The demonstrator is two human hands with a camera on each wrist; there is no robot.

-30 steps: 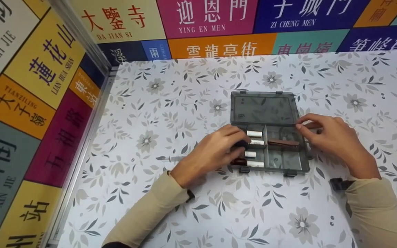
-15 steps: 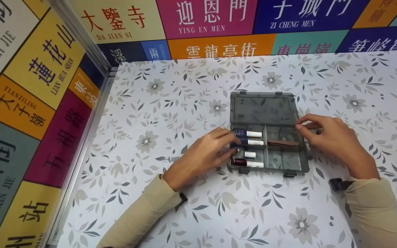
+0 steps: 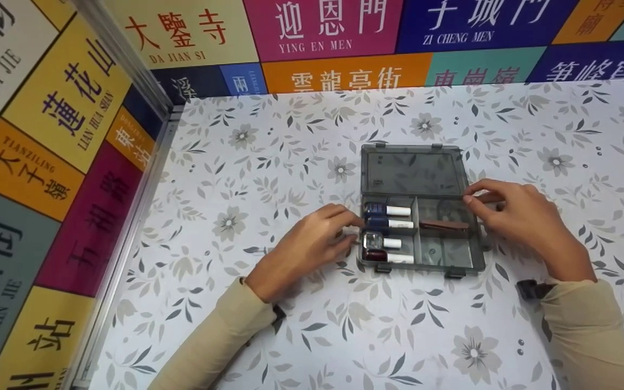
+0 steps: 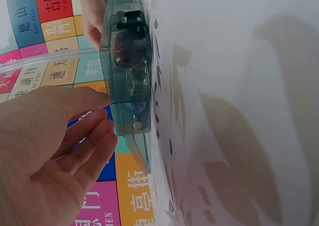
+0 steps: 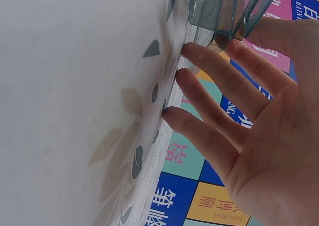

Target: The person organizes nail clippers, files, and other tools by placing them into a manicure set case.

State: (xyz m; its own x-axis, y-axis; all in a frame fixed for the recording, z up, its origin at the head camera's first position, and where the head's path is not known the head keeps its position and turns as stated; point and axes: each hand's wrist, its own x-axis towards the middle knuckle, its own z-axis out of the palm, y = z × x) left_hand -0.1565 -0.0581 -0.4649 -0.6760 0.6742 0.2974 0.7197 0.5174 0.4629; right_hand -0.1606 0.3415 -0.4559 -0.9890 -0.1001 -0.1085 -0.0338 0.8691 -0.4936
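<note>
Four bottles [image 3: 379,222] lie left-to-right, caps [image 3: 400,224] rightward | left hand [image 3: 305,245] loosely curved, empty | right hand [image 3: 530,223] pinches box [image 3: 453,253]

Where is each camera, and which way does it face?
Head: worn there, facing forward and down at the box; left hand, right hand, sleeves show.
Left wrist: worn there, facing the box; left hand shows, right hand beyond.
Right wrist: worn there, facing the box; only right hand shows.
Both wrist views share the box and lettered wall.

Case [image 3: 426,266] on table [image 3: 344,346], between left hand [image 3: 306,246] and right hand [image 3: 531,225] — four bottles [image 3: 379,222] in left side, bar [image 3: 444,225] in right, lid [image 3: 414,170] behind
</note>
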